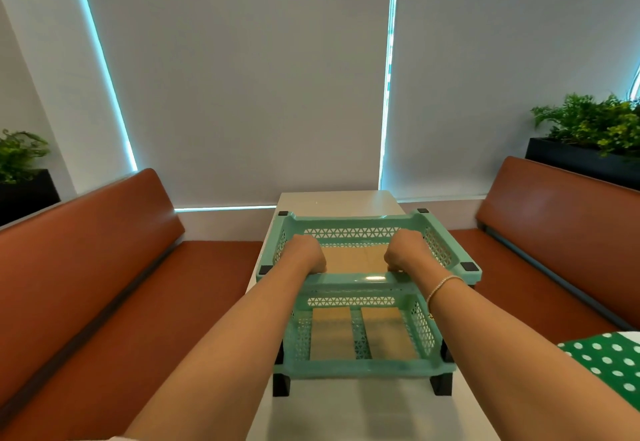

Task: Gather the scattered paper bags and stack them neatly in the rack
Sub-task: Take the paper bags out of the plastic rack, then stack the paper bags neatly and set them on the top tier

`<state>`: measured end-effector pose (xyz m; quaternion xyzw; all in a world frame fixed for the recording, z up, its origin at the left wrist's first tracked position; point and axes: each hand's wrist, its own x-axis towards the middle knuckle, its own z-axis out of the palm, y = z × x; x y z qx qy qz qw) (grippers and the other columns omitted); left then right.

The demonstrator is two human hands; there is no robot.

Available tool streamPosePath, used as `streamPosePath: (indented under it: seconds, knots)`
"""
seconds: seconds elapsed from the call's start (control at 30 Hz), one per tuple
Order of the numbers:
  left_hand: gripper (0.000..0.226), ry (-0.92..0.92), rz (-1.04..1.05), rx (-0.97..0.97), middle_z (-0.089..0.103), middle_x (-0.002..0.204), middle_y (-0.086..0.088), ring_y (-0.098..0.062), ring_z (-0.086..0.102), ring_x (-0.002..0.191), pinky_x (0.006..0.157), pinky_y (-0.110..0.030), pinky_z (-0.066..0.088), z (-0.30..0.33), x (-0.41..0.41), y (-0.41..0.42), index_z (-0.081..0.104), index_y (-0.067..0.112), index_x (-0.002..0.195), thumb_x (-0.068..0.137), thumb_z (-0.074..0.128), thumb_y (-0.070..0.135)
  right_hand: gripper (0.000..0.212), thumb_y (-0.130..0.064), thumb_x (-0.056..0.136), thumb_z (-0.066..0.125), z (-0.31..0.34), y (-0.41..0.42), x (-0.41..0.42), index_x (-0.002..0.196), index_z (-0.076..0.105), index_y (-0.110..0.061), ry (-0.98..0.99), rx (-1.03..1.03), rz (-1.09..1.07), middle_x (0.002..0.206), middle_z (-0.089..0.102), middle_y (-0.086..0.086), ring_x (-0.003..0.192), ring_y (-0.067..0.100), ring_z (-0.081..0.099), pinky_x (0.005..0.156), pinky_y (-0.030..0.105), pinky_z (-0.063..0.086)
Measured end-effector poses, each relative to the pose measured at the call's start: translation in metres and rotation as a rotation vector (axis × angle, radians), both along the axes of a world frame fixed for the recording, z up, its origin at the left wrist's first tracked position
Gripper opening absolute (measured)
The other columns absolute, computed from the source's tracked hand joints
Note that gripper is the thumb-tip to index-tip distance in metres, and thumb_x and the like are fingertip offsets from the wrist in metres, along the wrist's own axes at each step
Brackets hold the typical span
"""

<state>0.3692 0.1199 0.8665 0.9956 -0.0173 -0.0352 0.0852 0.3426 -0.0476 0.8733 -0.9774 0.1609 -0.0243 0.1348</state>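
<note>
Rack (363, 369): a mint-green plastic rack of two tiers on black legs, standing on the white table (363, 413), near the middle of the view.
Upper tier (349, 232): a perforated tray set farther back than the lower one; brown paper (353, 260) lies flat inside it, between the two hands (how many bags it is cannot be told).
Lower tier (360, 333): two flat brown paper bags lie side by side on its floor, one to the left (330, 335) and one to the right (389, 333), with a strip of green lattice between them.
Left hand (306, 255): fingers curled over the near rim of the upper tier, gripping it towards the left side.
Right hand (405, 253): curled over the same near rim towards the right, gripping it; a thin bracelet (441, 286) circles the wrist.
Benches: brown padded seats run along the left (104, 267) and right (554, 250) of the table.
Planters: green plants in black boxes behind each bench, left (20, 163) and right (588, 135).
Far wall: pale roller blinds (242, 77) with bright slits of light at their edges.
</note>
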Motion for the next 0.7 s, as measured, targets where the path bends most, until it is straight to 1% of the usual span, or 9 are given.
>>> streamPosePath:
  seconds: [0.07, 0.13, 0.2, 0.23, 0.33, 0.43, 0.53, 0.63, 0.7]
  knots:
    - [0.034, -0.023, 0.022, -0.073, 0.061, 0.108, -0.013, -0.024, 0.061, 0.096, 0.065, -0.027, 0.042, 0.001, -0.003, 0.002, 0.057, 0.0, 0.116, 0.09, 0.058, 0.022, 0.026, -0.003, 0.086, 0.05, 0.001, 0.003, -0.003, 0.062, 0.043, -0.009, -0.08, 0.029, 0.009, 0.084, 0.052, 0.008, 0.074, 0.023, 0.051, 0.063, 0.027, 0.042]
    - [0.027, -0.072, 0.025, -0.133, 0.061, 0.09, -0.013, -0.021, 0.061, 0.081, 0.055, -0.024, 0.037, 0.004, -0.006, 0.004, 0.06, 0.0, 0.111, 0.091, 0.055, 0.018, 0.028, -0.003, 0.086, 0.048, 0.007, 0.008, -0.008, 0.059, 0.042, -0.011, -0.152, 0.05, 0.024, 0.079, 0.052, 0.008, 0.074, 0.024, 0.052, 0.063, 0.028, 0.042]
    - [0.019, -0.14, 0.012, -0.196, 0.061, 0.082, -0.019, -0.02, 0.059, 0.071, 0.049, -0.023, 0.034, 0.008, -0.011, 0.005, 0.065, 0.001, 0.095, 0.091, 0.054, 0.016, 0.025, -0.003, 0.084, 0.047, 0.016, 0.015, -0.013, 0.06, 0.046, -0.009, -0.184, 0.076, 0.062, 0.073, 0.053, 0.008, 0.074, 0.026, 0.052, 0.062, 0.028, 0.042]
    - [0.018, -0.173, 0.009, -0.235, 0.063, 0.085, -0.018, -0.02, 0.059, 0.072, 0.052, -0.023, 0.038, 0.012, -0.015, 0.005, 0.065, 0.003, 0.089, 0.091, 0.054, 0.016, 0.02, -0.003, 0.083, 0.048, 0.021, 0.019, -0.016, 0.064, 0.053, -0.006, -0.2, 0.104, 0.086, 0.072, 0.054, 0.008, 0.075, 0.027, 0.054, 0.062, 0.029, 0.043]
    - [0.024, -0.311, -0.019, -0.371, 0.069, 0.107, -0.011, -0.023, 0.063, 0.097, 0.076, -0.025, 0.045, 0.027, -0.036, 0.009, 0.07, 0.004, 0.102, 0.091, 0.053, 0.015, 0.017, -0.008, 0.082, 0.055, 0.036, 0.034, -0.023, 0.089, 0.07, -0.002, -0.27, 0.177, 0.156, 0.09, 0.068, 0.012, 0.085, 0.029, 0.063, 0.072, 0.033, 0.055]
    - [0.022, -0.428, -0.019, -0.513, 0.067, 0.112, -0.008, -0.023, 0.06, 0.106, 0.088, -0.026, 0.045, 0.044, -0.069, 0.022, 0.067, 0.007, 0.107, 0.091, 0.053, 0.014, 0.021, -0.008, 0.081, 0.057, 0.049, 0.056, -0.034, 0.092, 0.074, -0.004, -0.336, 0.201, 0.263, 0.096, 0.072, 0.014, 0.09, 0.029, 0.065, 0.081, 0.038, 0.056]
    - [0.026, -0.573, 0.029, -0.58, 0.067, 0.114, -0.007, -0.019, 0.061, 0.105, 0.084, -0.018, 0.04, 0.052, -0.1, 0.045, 0.063, 0.008, 0.115, 0.091, 0.054, 0.014, 0.024, -0.008, 0.081, 0.055, 0.054, 0.086, -0.051, 0.095, 0.075, -0.007, -0.38, 0.211, 0.367, 0.1, 0.072, 0.014, 0.093, 0.029, 0.065, 0.082, 0.033, 0.054]
    - [0.028, -0.685, 0.142, -0.627, 0.067, 0.112, -0.006, -0.015, 0.061, 0.101, 0.074, -0.006, 0.032, 0.052, -0.132, 0.077, 0.06, 0.008, 0.117, 0.091, 0.052, 0.012, 0.026, -0.011, 0.084, 0.054, 0.05, 0.122, -0.073, 0.102, 0.073, -0.013, -0.411, 0.268, 0.441, 0.107, 0.07, 0.011, 0.099, 0.028, 0.064, 0.085, 0.029, 0.049]
    - [0.028, -0.729, 0.224, -0.656, 0.066, 0.109, -0.005, -0.013, 0.06, 0.097, 0.074, -0.008, 0.034, 0.049, -0.153, 0.102, 0.059, 0.01, 0.118, 0.091, 0.051, 0.012, 0.028, -0.01, 0.084, 0.053, 0.044, 0.147, -0.087, 0.105, 0.072, -0.013, -0.425, 0.308, 0.494, 0.109, 0.07, 0.011, 0.102, 0.028, 0.063, 0.087, 0.029, 0.049]
